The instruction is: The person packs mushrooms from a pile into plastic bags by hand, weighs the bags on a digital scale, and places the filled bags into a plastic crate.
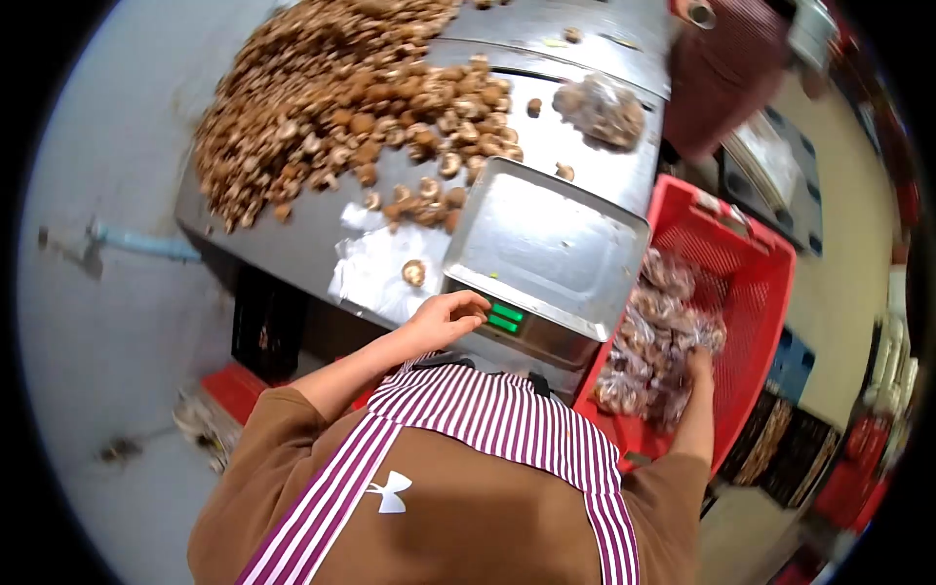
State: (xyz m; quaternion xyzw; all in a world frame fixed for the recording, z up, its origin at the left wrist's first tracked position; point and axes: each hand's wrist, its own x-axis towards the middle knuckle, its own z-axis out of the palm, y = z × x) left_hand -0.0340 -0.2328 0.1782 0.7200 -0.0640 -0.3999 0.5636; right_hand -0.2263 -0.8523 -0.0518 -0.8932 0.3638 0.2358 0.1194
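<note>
My left hand (448,320) is at the front of a weighing scale, beside its lit green display (505,317). Its fingers curve loosely, with a gap at the thumb and nothing in them. The scale's metal pan (551,244) bears only a tiny green scrap. My right hand (700,363) reaches down into a red plastic crate (770,322), against clear bags of mushrooms (648,341). Blur and the bags hide its fingers, so a grip cannot be made out. Left of the scale, one mushroom (413,272) lies on white plastic bags (375,263).
A large heap of loose mushrooms (322,107) covers the left and back of the metal table (292,255). Behind the scale lies a filled clear bag (603,112), with a few stray mushrooms around it. Dark crates (780,444) stand on the floor at the right.
</note>
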